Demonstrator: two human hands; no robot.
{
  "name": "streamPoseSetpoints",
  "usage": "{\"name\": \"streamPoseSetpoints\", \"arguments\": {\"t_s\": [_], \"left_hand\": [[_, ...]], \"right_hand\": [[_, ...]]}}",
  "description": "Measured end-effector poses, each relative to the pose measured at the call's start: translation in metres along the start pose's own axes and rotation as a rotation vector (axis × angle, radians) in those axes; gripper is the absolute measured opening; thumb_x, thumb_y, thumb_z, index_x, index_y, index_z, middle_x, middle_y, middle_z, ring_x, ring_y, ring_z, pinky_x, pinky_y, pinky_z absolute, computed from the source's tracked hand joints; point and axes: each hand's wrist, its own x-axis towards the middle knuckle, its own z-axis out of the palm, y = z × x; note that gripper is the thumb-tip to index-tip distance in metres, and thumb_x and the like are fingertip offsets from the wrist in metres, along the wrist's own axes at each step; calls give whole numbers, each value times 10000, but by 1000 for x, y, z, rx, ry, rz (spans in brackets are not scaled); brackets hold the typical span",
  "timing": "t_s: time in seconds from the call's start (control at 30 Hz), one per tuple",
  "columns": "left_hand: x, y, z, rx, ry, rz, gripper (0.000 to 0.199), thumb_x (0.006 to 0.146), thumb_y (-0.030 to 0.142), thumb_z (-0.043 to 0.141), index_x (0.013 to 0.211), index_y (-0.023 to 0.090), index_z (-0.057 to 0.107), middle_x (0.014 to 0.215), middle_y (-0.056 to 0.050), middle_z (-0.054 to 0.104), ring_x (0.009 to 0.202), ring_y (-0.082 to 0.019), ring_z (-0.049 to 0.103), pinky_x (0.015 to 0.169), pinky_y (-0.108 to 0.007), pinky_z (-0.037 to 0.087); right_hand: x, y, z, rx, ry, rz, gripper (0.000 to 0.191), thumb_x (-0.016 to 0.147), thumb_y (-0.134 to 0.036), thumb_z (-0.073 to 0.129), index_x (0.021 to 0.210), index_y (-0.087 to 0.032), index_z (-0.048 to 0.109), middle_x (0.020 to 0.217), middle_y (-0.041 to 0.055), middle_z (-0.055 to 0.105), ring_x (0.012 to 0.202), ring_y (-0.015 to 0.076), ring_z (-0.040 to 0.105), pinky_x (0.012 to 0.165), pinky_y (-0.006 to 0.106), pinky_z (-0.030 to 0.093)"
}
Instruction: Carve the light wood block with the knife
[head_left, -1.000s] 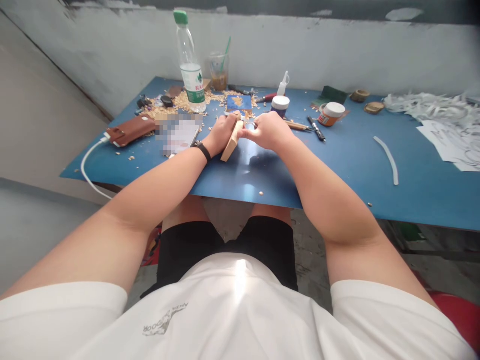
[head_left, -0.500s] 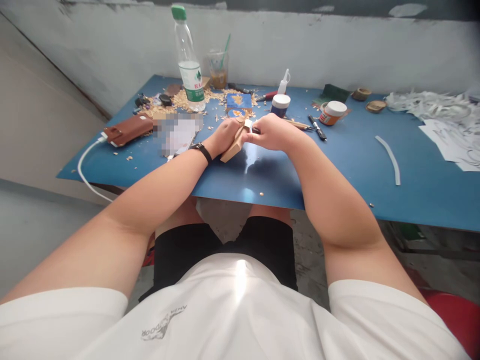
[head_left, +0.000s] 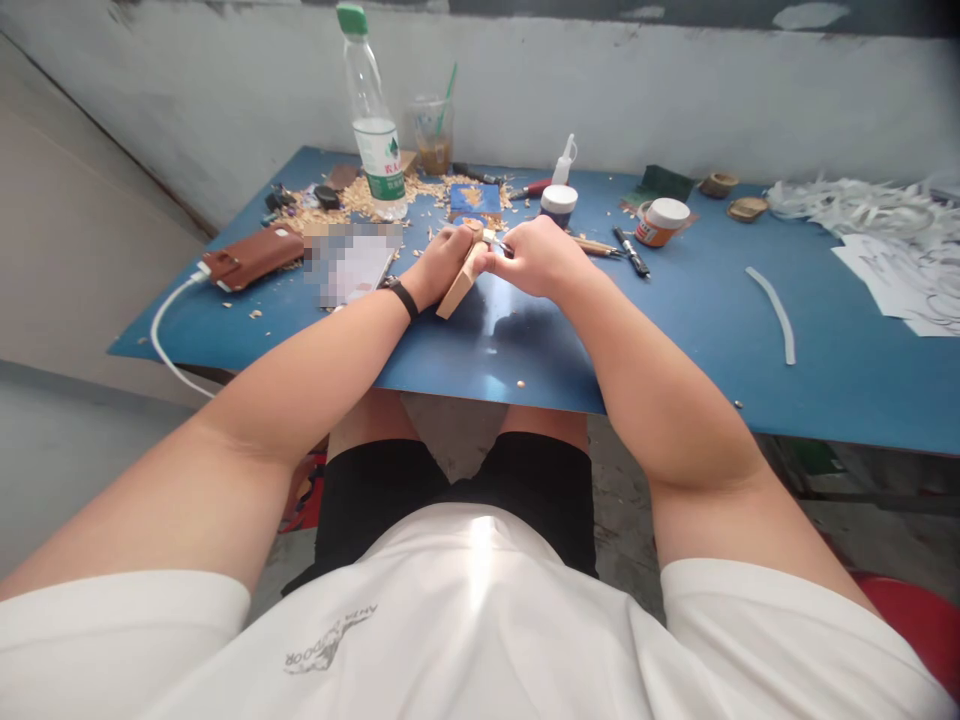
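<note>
My left hand (head_left: 444,262) is closed around a small block of pale wood (head_left: 459,288), which slants above the blue table. At the block's upper end a small carved-looking part shows between the two hands. My right hand (head_left: 536,258) is closed on a slim dark tool (head_left: 506,250) with a bright tip, held against the upper end of the wood; most of it is hidden in the fingers, so its exact kind does not show. The right thumb rests at the wood's edge.
Wood shavings (head_left: 330,200) lie around a water bottle (head_left: 380,150) and a drink cup (head_left: 433,135). A brown case (head_left: 255,258) with a white cable is at left. Jars (head_left: 559,204), a pen (head_left: 631,252), paper strips (head_left: 832,212) and drawings (head_left: 889,280) lie to the right.
Both hands stay together at the wood block, with only a slight shift of the right hand and tool. The whole view has tilted a little.
</note>
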Motion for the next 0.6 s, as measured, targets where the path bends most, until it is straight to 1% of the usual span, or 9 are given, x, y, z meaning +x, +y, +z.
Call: {"name": "streamPoseSetpoints", "arguments": {"t_s": [0.1,0.23,0.3,0.37,0.43,0.53,0.6], "left_hand": [[1,0,-1,-21,-35,6,568,1207,183,382,694,223,622,659,-29,591,672,-182,478,728,-366,430],[5,-6,0,-83,-41,7,561,1243,418,458,776,205,685,649,-16,581,628,-168,508,692,-337,457],[7,-10,0,-96,-24,4,563,1226,519,511,779,217,670,640,-9,578,618,-162,507,668,-323,456],[10,-14,0,-99,-7,-3,571,1210,568,537,761,232,645,633,-9,580,609,-161,501,645,-321,446],[10,-15,0,-88,3,-9,565,1213,546,519,755,240,645,624,-11,582,607,-164,495,632,-325,436],[8,-13,0,-7,29,16,539,1223,408,450,770,233,681,613,-12,588,631,-172,501,662,-326,461],[6,-11,0,60,46,49,524,1214,332,432,773,220,691,642,-17,628,666,-177,536,709,-325,494]], "right_hand": [[0,-1,0,-47,3,6,697,1145,-810,589,730,-252,559,646,23,475,723,209,465,728,403,283],[-1,-4,1,-131,-3,20,782,1187,-828,444,848,-193,749,779,105,687,802,250,607,750,387,342],[-1,-7,2,-175,-4,40,824,1197,-828,405,901,-168,799,858,141,749,841,267,650,754,385,358],[-2,-12,2,-213,-7,67,853,1208,-819,372,952,-147,831,923,171,781,882,290,682,757,388,374],[-5,-17,0,-243,-21,96,877,1218,-807,340,1019,-127,856,972,194,796,923,317,713,765,392,400],[-10,-23,-6,-285,-70,119,869,1225,-783,352,1115,-104,883,1031,218,812,980,354,749,787,405,450],[-12,-24,-11,-312,-111,102,830,1228,-755,400,1138,-92,892,1055,230,822,1010,368,757,801,415,468]]}}
